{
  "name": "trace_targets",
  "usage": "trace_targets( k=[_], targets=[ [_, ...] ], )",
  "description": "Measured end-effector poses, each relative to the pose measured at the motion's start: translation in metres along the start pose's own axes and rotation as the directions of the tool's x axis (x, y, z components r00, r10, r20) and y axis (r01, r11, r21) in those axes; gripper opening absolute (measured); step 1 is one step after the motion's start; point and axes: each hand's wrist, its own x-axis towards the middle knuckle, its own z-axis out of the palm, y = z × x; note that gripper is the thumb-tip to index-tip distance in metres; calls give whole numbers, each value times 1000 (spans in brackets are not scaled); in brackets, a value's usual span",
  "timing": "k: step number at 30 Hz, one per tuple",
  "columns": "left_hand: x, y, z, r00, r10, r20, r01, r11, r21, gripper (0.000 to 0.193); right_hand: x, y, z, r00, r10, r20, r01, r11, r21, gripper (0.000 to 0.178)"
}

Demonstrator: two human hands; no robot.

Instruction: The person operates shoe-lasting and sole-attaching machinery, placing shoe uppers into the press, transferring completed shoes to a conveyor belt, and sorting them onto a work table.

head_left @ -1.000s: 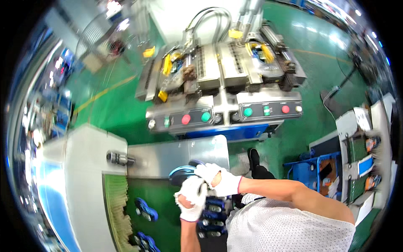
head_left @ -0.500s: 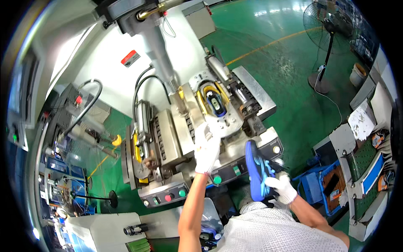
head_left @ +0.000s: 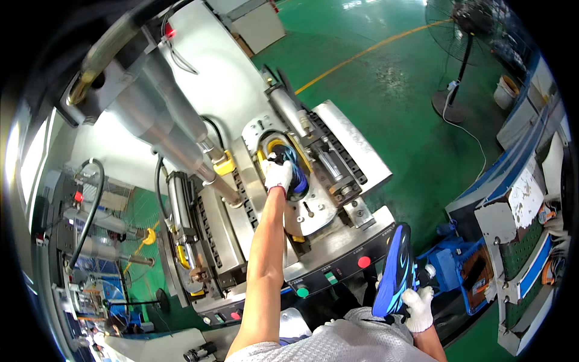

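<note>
My left hand [head_left: 277, 174], in a white knitted glove, reaches into the press and closes on a black-and-blue shoe [head_left: 296, 174]. That shoe sits in an oval holder with yellow pads [head_left: 263, 158] on a metal plate. My fingers hide part of it. At the lower right, my gloved right hand [head_left: 418, 309] grips a second shoe [head_left: 395, 274], tilted on its side, its bright blue sole turned left and its black upper with light-blue marks turned right. A roundish metallic part shows beside this shoe.
Steel cylinders [head_left: 172, 120] slant over the press at left. A front panel [head_left: 338, 273] carries green and red buttons. Blue crates [head_left: 449, 268] and a green perforated rack [head_left: 523, 265] stand at right. A pedestal fan [head_left: 469, 54] stands on the green floor behind.
My left hand has moved from the press's front edge farther in, onto the seated shoe. My right hand and its shoe appear lower and farther right. The whole view has shifted.
</note>
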Motion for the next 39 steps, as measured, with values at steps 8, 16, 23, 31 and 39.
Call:
trace_targets(
  k=[8,16,23,31,39],
  targets=[
    [-129,7,-148,990,134,53,-100,903,-418,55,67,-17,80,970,-227,87,243,925,-293,50],
    [-335,-145,-260,978,104,183,-11,894,-449,58,309,-9,289,910,-21,414,400,306,-864,60],
    [-520,-256,-232,754,-656,-8,640,738,-216,60,429,108,278,825,-343,450,322,-369,-872,55],
    [-540,-318,-103,406,-761,-506,738,599,-310,61,468,64,263,871,-62,488,419,-427,-801,73],
    [-575,-347,-56,261,-876,-407,832,417,-365,77,194,119,243,516,-297,803,856,156,-492,71]
  ],
)
